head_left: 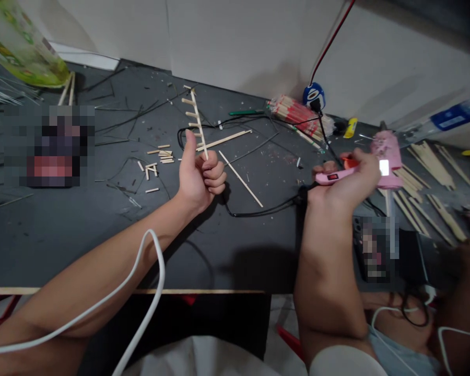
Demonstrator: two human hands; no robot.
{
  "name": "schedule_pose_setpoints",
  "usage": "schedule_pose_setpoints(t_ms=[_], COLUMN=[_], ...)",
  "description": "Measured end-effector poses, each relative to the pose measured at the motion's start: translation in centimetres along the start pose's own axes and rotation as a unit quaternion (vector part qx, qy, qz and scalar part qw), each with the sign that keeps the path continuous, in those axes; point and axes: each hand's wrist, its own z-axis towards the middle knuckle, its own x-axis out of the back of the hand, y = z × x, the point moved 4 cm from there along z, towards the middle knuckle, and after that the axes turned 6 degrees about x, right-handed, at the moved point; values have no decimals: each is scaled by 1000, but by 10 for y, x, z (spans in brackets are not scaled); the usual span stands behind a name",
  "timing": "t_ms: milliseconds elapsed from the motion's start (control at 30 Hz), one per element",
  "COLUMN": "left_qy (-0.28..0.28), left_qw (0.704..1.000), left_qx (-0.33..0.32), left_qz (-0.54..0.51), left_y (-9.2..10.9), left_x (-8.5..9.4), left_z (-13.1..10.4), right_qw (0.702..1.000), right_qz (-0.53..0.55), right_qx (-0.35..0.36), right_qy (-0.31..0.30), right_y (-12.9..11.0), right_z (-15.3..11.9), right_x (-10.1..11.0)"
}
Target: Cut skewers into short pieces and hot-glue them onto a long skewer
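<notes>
My left hand (203,183) is closed around the lower end of a thin wooden stick with short pegs (196,116) standing out along one side like a comb. The thumb points up beside it. Several short cut wooden pieces (165,155) lie loose just left of this hand. My right hand (354,185) grips a pink glue gun (388,151) by its handle, and an orange part shows by the fingers. A clear glue stick (390,202) reaches out of its body. The gun is apart from the pegged stick.
A black cable (254,214) runs across the dark table (149,256). Bundled sticks in a red wrapper (297,115) lie near the wall. Flat wooden sticks (431,162) and a bottle (454,116) are at right. A green bag (21,47) stands at left. Another person's arm (462,292) shows lower right.
</notes>
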Motion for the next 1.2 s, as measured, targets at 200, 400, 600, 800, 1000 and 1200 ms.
schedule_pose_setpoints(t_ms=[200, 400, 600, 800, 1000, 1200], left_qy=[-25, -87, -146, -135, -129, -147], left_qw=[999, 995, 980, 983, 988, 982], left_qx=[-4, 55, 133, 126, 74, 65], left_qz=[-19, 3, 0, 16, 52, 102], left_y=[1, -8, -20, -26, -25, -28], left_x=[-2, -5, -11, -14, -14, -10], left_z=[1, 2, -3, -3, -2, 0], right_qw=[998, 988, 969, 956, 953, 943], right_qz=[5, 23, -7, -13, 8, 8], right_qx=[-43, -97, -97, -81, -77, -88], right_qy=[44, -119, -226, -282, -294, -321], right_y=[1, 2, 3, 5, 3, 7], right_z=[15, -43, -87, -100, -103, -111], right_x=[8, -32, -53, -57, -58, -58])
